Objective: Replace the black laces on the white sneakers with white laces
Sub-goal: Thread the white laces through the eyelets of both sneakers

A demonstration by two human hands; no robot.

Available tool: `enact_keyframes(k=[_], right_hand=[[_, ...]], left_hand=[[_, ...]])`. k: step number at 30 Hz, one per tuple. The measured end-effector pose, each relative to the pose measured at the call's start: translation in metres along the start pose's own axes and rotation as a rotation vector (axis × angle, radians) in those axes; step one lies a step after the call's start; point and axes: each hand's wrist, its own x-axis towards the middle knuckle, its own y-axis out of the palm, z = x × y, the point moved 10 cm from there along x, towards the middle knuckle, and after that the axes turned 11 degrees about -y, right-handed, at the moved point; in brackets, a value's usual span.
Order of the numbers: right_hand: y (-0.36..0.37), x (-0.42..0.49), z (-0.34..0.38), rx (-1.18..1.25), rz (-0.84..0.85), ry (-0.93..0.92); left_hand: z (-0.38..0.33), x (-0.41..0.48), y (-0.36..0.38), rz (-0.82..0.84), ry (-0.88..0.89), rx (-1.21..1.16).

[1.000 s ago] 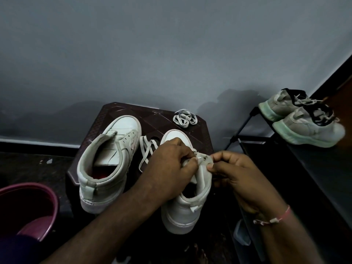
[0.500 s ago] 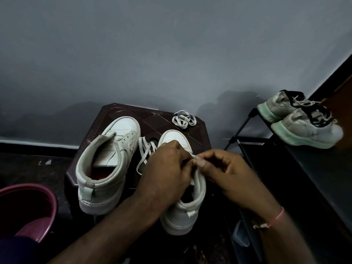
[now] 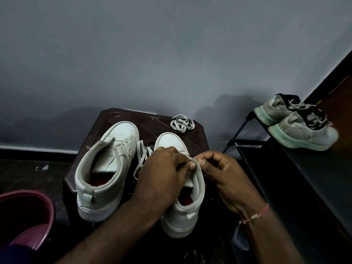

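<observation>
Two white high-top sneakers stand on a dark brown stool point(image 3: 118, 117). The left sneaker point(image 3: 106, 168) has no lace in it. Both my hands work over the right sneaker point(image 3: 181, 216). My left hand point(image 3: 162, 172) covers its eyelets, fingers curled, pinching at the upper edge. My right hand point(image 3: 222, 174) pinches the same spot from the right, thumb against fingertip. A loose white lace point(image 3: 142, 157) trails out to the left from under my left hand. What exactly the fingertips pinch is hidden. A coiled white lace point(image 3: 182, 124) lies at the stool's far right corner.
A black shoe rack point(image 3: 304, 178) stands on the right with a pair of grey-white sneakers with black laces point(image 3: 297, 124) on top. A maroon plastic tub point(image 3: 24, 216) sits at the lower left. A grey wall stands close behind the stool.
My right hand has moved left and up to meet my left hand at the sneaker's collar. The sneaker's upper has been drawn narrower between them.
</observation>
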Motion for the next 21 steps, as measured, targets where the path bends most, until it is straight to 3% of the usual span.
enact_keyframes(k=[4, 9, 13, 18, 21], right_hand=[[0.002, 0.001, 0.005, -0.087, 0.021, -0.036], [0.001, 0.001, 0.003, -0.242, -0.035, -0.063], [-0.005, 0.0, -0.001, -0.129, -0.143, -0.021], [-0.035, 0.003, 0.011, 0.231, -0.369, -0.065], [-0.025, 0.004, 0.002, 0.233, -0.309, -0.006]], left_hand=[[0.004, 0.004, 0.006, 0.077, -0.049, -0.038], [0.005, 0.004, 0.002, 0.006, -0.055, -0.035], [0.005, 0.003, 0.002, -0.015, -0.029, -0.005], [0.006, 0.004, 0.004, 0.011, -0.031, -0.024], [0.008, 0.005, 0.005, 0.012, -0.035, -0.023]])
